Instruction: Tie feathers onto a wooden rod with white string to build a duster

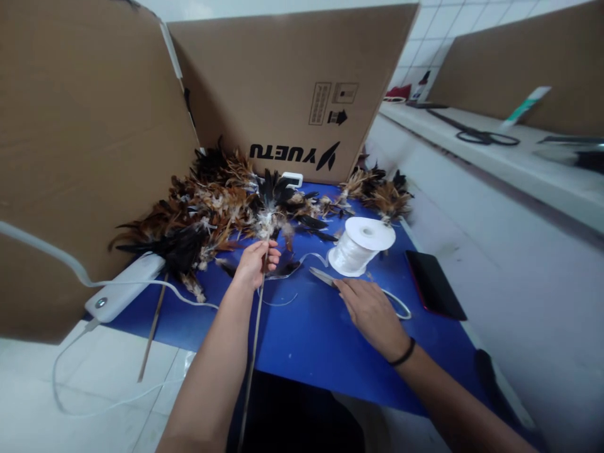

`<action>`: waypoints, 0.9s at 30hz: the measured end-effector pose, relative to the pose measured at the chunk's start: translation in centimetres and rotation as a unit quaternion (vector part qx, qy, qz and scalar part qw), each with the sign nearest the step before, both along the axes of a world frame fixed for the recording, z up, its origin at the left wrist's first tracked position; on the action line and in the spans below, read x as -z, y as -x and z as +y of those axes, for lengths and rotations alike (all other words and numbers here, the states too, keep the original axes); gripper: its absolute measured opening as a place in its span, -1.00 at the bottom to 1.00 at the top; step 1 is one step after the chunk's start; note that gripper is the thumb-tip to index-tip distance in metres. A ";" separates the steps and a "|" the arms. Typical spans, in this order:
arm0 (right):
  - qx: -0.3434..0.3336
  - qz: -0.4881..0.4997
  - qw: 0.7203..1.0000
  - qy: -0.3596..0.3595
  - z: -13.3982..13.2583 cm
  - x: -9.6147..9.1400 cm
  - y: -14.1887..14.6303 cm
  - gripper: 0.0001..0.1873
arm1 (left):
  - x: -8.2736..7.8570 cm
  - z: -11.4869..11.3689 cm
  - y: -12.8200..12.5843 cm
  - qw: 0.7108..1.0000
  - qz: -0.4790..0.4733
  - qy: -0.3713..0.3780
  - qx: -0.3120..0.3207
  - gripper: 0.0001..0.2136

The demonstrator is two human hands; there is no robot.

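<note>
Pale-brown stick (pixel 256 333), pinched between thumb and fingers of the left hand (pixel 255 263) at the centre of the frame; slim, probably light and fairly stiff, best held by the bare shaft below its tuft (pixel 271 192). The tuft, black above a pale, fluffy base, should be soft and easily crushed. Right of centre, the right hand (pixel 370 308) covers scissors (pixel 322 275), fingers close together; grip cannot be told. Beyond: spool (pixel 361 248), feathers (pixel 212 204).

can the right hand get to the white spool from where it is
Probably yes: the right hand is just on the near side of the spool, and nothing seems to stand between them. It is over the scissors, though, so it may have to leave those first.
</note>
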State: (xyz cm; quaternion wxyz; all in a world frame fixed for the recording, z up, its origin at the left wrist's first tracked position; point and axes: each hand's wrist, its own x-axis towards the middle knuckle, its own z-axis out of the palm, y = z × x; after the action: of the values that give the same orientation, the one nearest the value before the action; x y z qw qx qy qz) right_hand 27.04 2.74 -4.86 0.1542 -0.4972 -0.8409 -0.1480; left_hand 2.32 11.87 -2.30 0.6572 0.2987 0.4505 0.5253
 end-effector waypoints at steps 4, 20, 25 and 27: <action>0.027 0.025 0.999 0.008 0.7 -0.1 -0.4 -0.72 | -0.3 0.1 0.3 1.000 0.008 -0.007 0.008 -0.86; 0.070 0.036 0.996 0.047 2.9 0.7 -1.9 -0.64 | -0.3 2.5 2.9 0.997 0.058 0.003 0.053 -0.86; 0.051 0.063 0.997 0.014 2.8 -0.9 -0.1 -0.68 | -0.1 2.6 2.8 0.997 0.056 0.004 0.045 -0.86; 0.013 0.090 0.996 0.016 3.2 -2.1 1.7 -0.71 | 0.0 2.7 2.8 0.998 0.058 -0.001 0.035 -0.86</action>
State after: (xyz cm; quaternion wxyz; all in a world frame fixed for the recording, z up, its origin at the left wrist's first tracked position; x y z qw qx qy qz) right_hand 25.31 5.93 -2.79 0.2189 -0.5220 -0.8193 -0.0910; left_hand -0.43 14.62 -2.30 0.6479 0.3450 0.4761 0.4843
